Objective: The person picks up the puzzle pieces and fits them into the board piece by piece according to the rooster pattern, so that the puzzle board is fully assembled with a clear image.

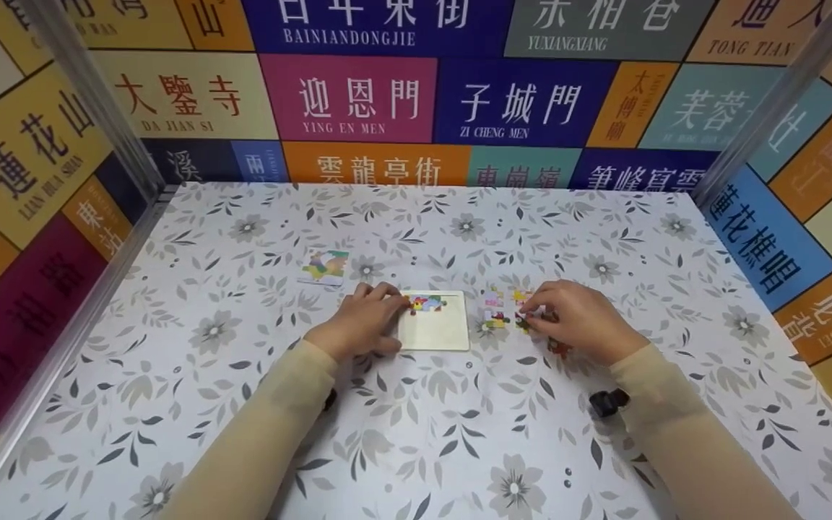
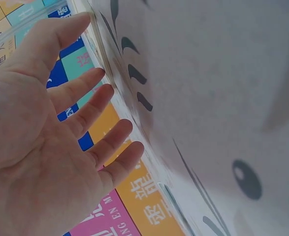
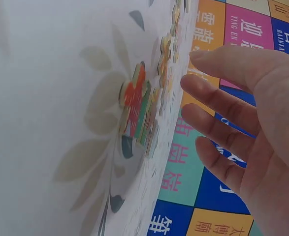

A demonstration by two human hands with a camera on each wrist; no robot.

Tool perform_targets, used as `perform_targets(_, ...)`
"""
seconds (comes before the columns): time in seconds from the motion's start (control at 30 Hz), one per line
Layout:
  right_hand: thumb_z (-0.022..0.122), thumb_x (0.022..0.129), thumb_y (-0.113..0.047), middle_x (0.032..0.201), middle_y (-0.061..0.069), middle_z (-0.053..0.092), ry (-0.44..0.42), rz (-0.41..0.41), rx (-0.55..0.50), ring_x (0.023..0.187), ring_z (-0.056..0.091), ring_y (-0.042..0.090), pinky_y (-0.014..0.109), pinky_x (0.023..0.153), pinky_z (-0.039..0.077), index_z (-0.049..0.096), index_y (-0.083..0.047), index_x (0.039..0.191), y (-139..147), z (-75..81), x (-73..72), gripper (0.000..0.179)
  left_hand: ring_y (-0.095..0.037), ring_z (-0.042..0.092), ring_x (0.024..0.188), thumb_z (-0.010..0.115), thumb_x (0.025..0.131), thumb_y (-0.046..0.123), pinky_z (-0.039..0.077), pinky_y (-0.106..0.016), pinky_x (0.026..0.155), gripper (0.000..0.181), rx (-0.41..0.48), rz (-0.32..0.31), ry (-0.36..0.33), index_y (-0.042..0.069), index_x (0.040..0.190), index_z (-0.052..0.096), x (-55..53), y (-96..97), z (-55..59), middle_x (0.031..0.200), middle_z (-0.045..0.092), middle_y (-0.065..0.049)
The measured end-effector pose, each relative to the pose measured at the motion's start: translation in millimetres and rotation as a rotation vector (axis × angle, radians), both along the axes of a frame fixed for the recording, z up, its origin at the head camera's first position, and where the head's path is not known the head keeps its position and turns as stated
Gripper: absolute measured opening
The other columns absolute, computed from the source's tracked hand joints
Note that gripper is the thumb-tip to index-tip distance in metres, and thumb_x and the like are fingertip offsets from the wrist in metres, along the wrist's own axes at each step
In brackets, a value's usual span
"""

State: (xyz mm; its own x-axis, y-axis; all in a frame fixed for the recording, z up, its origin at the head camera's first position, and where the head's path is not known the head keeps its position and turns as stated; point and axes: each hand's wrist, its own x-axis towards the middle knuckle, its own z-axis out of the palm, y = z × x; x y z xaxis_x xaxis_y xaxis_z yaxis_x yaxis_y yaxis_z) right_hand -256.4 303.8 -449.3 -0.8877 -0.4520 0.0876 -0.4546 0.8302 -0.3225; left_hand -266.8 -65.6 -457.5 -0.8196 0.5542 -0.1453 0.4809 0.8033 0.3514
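A small cream puzzle tray [image 1: 434, 334] lies mid-table, with several joined colourful jigsaw pieces [image 1: 427, 302] along its top edge. At the tray's left side rests my left hand [image 1: 358, 321], fingertips right at the rim. Its fingers look spread and gently bent in the left wrist view. My right hand [image 1: 578, 318] hovers over loose jigsaw pieces [image 1: 495, 319] to the right of the tray, partly covering them. Nothing shows between its relaxed fingers [image 3: 215, 93] in the right wrist view. An orange, red and green piece [image 3: 135, 101] lies on the table beneath that hand.
A colourful picture card [image 1: 326, 266] lies beyond my left hand, up and left of the tray. The table [image 1: 387, 448] has a white floral cover. Panels with large printed characters [image 1: 358, 97] stand along its back and sides. A black wrist device [image 1: 607, 403] sits at the right sleeve.
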Motion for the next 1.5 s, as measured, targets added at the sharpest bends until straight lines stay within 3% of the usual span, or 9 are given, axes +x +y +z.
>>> perform_targets(0.23,0.078,0.091,-0.022,0.100,-0.002,0.074,-0.018,0.006,0.008,0.088,0.066,0.019,0.041,0.077,0.052,0.082,-0.022,0.100,10.7,4.0,5.0,0.010,-0.038,0.040,0.137,0.081,0.087,0.030,0.038,-0.058,0.111,0.065,-0.003,0.007,-0.028,0.018,0.146,0.056,-1.4,2.1,0.2,0.153,0.046,-0.008)
perform_targets(0.57,0.081,0.087,-0.016,0.098,-0.006,0.073,-0.081,0.030,0.015,0.085,0.066,0.017,0.038,0.077,0.052,0.082,-0.020,0.098,24.3,14.2,13.1,0.012,-0.041,0.041,0.135,0.081,0.085,0.026,0.040,-0.060,0.107,0.068,0.013,0.003,-0.003,0.015,0.147,0.055,1.2,0.1,2.1,0.151,0.047,-0.011)
perform_targets(0.93,0.084,0.085,-0.016,0.094,-0.007,0.071,-0.183,0.045,-0.018,0.077,0.060,0.010,0.029,0.071,0.052,0.080,-0.022,0.094,35.5,7.1,18.1,0.012,-0.038,0.039,0.138,0.081,0.087,0.031,0.037,-0.058,0.112,0.067,-0.031,0.010,-0.022,0.019,0.147,0.055,-1.1,1.6,1.0,0.154,0.045,-0.009)
perform_targets(1.1,0.085,0.084,-0.014,0.093,-0.003,0.071,-0.212,0.067,-0.057,0.075,0.062,0.013,0.027,0.068,0.052,0.080,-0.019,0.094,40.0,5.9,19.0,0.012,-0.038,0.039,0.137,0.081,0.086,0.029,0.037,-0.058,0.111,0.065,-0.015,0.013,-0.035,0.019,0.146,0.056,-0.9,1.8,1.7,0.153,0.045,-0.010)
perform_targets(1.5,0.084,0.079,-0.005,0.090,-0.001,0.071,-0.181,0.126,-0.069,0.074,0.060,0.017,0.025,0.065,0.049,0.080,-0.018,0.094,45.2,5.8,21.2,0.020,-0.039,0.039,0.136,0.081,0.087,0.029,0.039,-0.060,0.109,0.069,-0.017,0.017,-0.021,0.017,0.148,0.054,-0.3,2.2,1.9,0.152,0.045,-0.009)
